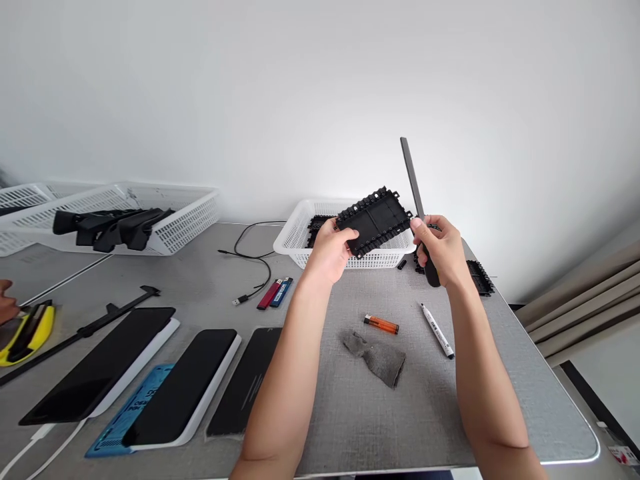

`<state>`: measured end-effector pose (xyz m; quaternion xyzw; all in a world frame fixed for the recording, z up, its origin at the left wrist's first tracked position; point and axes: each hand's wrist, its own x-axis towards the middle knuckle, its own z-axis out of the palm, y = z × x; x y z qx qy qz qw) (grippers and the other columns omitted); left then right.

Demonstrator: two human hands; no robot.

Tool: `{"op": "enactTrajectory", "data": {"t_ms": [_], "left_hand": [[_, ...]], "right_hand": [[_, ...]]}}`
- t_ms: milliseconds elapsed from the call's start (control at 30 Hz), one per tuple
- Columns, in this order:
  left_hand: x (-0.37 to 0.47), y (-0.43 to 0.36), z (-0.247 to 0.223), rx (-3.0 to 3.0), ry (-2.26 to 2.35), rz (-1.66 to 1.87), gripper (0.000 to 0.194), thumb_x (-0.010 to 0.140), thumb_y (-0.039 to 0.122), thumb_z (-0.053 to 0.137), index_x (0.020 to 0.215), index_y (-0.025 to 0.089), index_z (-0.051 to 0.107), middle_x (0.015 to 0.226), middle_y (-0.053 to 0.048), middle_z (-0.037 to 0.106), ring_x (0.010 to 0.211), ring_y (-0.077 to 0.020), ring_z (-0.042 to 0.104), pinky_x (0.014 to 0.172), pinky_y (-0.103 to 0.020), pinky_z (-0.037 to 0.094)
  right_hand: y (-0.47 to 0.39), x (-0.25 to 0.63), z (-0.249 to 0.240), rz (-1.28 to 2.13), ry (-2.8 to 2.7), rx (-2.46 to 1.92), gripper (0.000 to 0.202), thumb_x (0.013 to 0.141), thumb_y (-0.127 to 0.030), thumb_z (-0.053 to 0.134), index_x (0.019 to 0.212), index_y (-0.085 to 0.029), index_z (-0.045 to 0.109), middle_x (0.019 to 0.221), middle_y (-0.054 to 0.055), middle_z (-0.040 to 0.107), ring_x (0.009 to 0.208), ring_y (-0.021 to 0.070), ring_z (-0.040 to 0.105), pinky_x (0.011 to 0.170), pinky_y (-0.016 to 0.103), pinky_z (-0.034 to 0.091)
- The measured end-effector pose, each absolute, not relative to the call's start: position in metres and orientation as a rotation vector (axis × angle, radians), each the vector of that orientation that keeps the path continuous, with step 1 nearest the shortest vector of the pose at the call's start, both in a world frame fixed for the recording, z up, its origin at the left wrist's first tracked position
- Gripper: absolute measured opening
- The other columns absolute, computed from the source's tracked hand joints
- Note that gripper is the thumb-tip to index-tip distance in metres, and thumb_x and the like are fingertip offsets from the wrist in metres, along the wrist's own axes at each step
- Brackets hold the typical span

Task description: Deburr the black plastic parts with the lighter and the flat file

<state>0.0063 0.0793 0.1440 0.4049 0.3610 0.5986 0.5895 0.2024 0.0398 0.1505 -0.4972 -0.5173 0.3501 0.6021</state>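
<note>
My left hand (333,252) grips the near left corner of a black plastic tray-like part (375,223) with toothed edges, tilted up over a white basket. In my right hand (440,247) is a flat file (413,175), its dark handle in my closed fingers and its blade pointing up. My right fingertips are close to the right end of the black part; whether they touch it I cannot tell. Inside the white basket (300,255) lie more black parts (319,227), and others (481,278) rest on the table behind my right wrist.
An orange lighter (381,325), a grey cloth scrap (376,358) and a marker (437,331) lie between my forearms. Red and blue lighters (275,293) and a black cable (260,260) are further left. Phone-like devices (183,387), a caliper (95,325) and another person's hand (7,303) are at left.
</note>
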Motion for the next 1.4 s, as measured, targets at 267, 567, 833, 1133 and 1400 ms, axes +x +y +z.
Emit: {"op": "enactTrajectory", "data": {"t_ms": [267, 567, 833, 1133, 1400], "left_hand": [[0.003, 0.070, 0.149, 1.268, 0.935, 1.098, 0.048, 0.058, 0.020, 0.082, 0.104, 0.019, 0.067, 0.101, -0.008, 0.072, 0.092, -0.0261, 0.068, 0.078, -0.042, 0.058], [0.000, 0.075, 0.142, 1.753, 1.103, 1.169, 0.024, 0.073, 0.036, 0.075, 0.088, 0.018, 0.075, 0.088, -0.004, 0.075, 0.086, -0.0251, 0.068, 0.078, -0.035, 0.051], [0.003, 0.077, 0.137, 1.817, 0.979, 1.194, 0.027, 0.083, 0.042, 0.067, 0.099, 0.020, 0.073, 0.101, -0.007, 0.075, 0.097, -0.0268, 0.068, 0.084, -0.035, 0.052], [0.003, 0.090, 0.127, 1.462, 1.096, 1.411, 0.040, 0.063, 0.012, 0.078, 0.100, 0.021, 0.065, 0.102, -0.007, 0.071, 0.099, -0.0274, 0.066, 0.093, -0.044, 0.051], [0.005, 0.095, 0.123, 1.424, 1.098, 1.481, 0.034, 0.068, 0.020, 0.077, 0.097, 0.022, 0.060, 0.097, -0.006, 0.070, 0.097, -0.0262, 0.066, 0.090, -0.040, 0.050]], "right_hand": [[0.042, 0.200, 0.148, 0.879, -1.137, -1.015, 0.047, 0.065, -0.047, 0.087, 0.092, -0.019, 0.059, 0.051, -0.011, 0.041, 0.040, 0.0071, 0.036, 0.037, 0.022, 0.033], [0.040, 0.204, 0.147, 0.686, -1.337, -1.240, 0.037, 0.073, -0.048, 0.077, 0.084, -0.016, 0.064, 0.047, -0.009, 0.042, 0.040, 0.0082, 0.035, 0.042, 0.025, 0.029], [0.036, 0.199, 0.152, 0.590, -1.447, -1.283, 0.031, 0.077, -0.042, 0.070, 0.064, -0.020, 0.053, 0.050, -0.006, 0.041, 0.046, 0.0099, 0.037, 0.046, 0.025, 0.028], [0.029, 0.191, 0.155, 0.316, -1.388, -1.437, 0.032, 0.085, -0.046, 0.064, 0.100, -0.018, 0.067, 0.061, -0.003, 0.057, 0.049, 0.0114, 0.040, 0.051, 0.026, 0.031], [0.016, 0.173, 0.158, 0.290, -1.599, -1.469, 0.035, 0.094, -0.051, 0.055, 0.076, -0.021, 0.056, 0.056, -0.001, 0.055, 0.046, 0.0118, 0.039, 0.049, 0.025, 0.027]]}}
